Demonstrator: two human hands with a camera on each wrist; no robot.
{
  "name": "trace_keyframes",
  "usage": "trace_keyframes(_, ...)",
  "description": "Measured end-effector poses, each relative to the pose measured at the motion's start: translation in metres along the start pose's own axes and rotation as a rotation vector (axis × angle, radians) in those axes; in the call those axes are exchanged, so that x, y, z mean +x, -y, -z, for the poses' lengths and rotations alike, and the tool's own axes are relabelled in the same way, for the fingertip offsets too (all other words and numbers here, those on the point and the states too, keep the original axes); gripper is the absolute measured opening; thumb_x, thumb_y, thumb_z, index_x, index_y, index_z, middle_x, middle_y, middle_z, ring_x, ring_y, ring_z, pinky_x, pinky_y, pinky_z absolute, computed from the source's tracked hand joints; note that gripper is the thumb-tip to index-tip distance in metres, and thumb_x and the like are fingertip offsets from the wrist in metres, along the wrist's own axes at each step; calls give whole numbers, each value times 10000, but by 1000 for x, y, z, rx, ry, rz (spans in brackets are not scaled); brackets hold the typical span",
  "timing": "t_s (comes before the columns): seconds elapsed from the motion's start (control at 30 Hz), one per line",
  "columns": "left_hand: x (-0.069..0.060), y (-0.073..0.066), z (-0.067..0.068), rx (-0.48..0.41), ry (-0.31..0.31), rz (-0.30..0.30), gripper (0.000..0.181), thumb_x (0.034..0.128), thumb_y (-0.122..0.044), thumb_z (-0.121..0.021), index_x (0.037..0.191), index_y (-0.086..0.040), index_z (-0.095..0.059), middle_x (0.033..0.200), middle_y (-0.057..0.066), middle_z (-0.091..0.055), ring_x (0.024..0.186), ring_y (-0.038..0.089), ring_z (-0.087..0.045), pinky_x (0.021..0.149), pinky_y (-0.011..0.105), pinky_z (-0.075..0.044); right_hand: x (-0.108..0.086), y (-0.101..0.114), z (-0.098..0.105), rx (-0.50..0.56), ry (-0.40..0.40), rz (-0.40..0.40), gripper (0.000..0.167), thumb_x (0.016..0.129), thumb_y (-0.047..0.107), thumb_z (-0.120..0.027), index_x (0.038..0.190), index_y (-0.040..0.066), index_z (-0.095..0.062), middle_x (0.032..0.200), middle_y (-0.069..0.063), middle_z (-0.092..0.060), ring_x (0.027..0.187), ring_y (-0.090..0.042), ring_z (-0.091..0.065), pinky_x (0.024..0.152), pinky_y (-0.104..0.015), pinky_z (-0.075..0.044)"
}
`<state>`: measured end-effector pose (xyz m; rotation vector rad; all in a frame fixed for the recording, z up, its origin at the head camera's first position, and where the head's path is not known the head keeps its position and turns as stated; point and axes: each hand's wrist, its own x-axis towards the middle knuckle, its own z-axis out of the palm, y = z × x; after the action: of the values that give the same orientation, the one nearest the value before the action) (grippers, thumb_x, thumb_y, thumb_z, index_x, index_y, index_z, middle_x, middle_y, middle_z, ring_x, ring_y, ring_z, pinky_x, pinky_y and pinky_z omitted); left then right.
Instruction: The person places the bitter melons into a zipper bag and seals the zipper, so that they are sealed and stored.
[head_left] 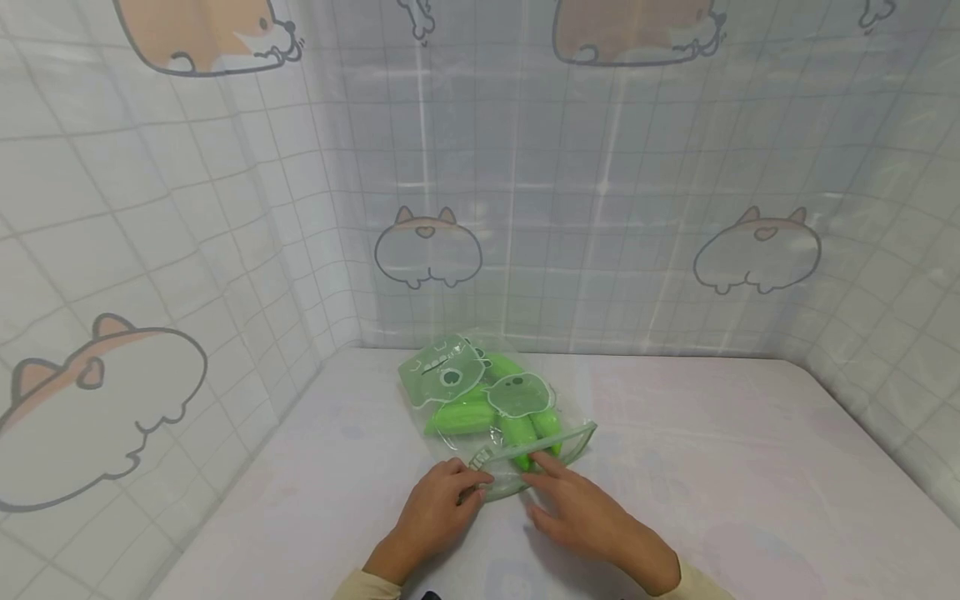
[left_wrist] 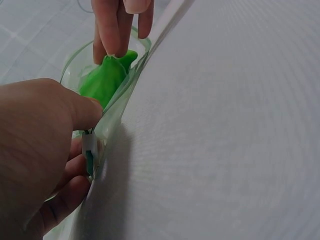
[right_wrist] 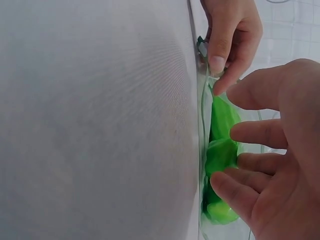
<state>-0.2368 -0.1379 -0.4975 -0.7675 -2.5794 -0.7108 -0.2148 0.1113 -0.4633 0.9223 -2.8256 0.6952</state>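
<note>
A clear zip bag (head_left: 444,375) with green cartoon prints lies on the table, its green-edged mouth toward me and parted. Inside are several long, bright green pieces (head_left: 463,417), smooth and tapered; their kind I cannot tell. My left hand (head_left: 438,510) pinches the left end of the bag's mouth between thumb and fingers, beside the white slider (left_wrist: 89,142). At the mouth's right part is my right hand (head_left: 583,512), fingers spread and loosely bent. In the left wrist view its fingertips (left_wrist: 110,47) reach the tip of a green piece (left_wrist: 105,80) at the opening.
A pale table top (head_left: 720,467) extends around the bag. Behind it and at both sides hang white gridded sheets (head_left: 585,167) printed with cartoon dogs.
</note>
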Motion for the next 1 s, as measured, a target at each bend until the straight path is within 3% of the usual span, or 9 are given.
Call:
trace_keyframes(0.27,1,-2,2,-5,26,12,169,895,-200,-740,1051,-243,-788,834,-144,-540,753,46,-485,638,256,-440,0,-3,-2,-10,26,0,501,937,271,-679,1360,12,-606,1526,-188,-423,1299,-345,-519,993,-506,-462)
trace_keyframes(0.47,1,2,6,-42,65,-15,225,902,-179,-733,1105,-263,-779,868,-138,-550,758,38,-486,644,255,-447,-3,-3,-3,-18,-8,-2,403,931,252,-685,1302,97,-663,1495,-168,-466,1293,-331,-527,976,-505,-475)
trace_keyframes(0.77,-3,13,20,-131,184,-52,248,924,-172,-721,1136,-291,-774,1006,-152,-592,891,29,-564,754,289,-496,-5,-6,0,53,-32,51,276,948,215,-656,1211,141,-696,1219,43,-642,1142,-146,-597,955,-390,-490)
trace_keyframes(0.83,-3,16,21,-146,191,-71,245,912,-158,-734,1114,-288,-781,1013,-151,-599,895,29,-566,764,288,-497,-5,-6,1,96,-26,67,253,958,215,-651,1194,141,-703,1167,61,-658,1083,-116,-614,919,-365,-507)
trace_keyframes(1.0,-3,21,21,-191,171,-110,236,879,-142,-761,1069,-280,-792,1028,-162,-620,913,29,-584,795,293,-506,-2,-4,7,342,-1,69,231,966,163,-649,1167,72,-716,1087,-22,-702,974,-66,-643,816,-322,-549)
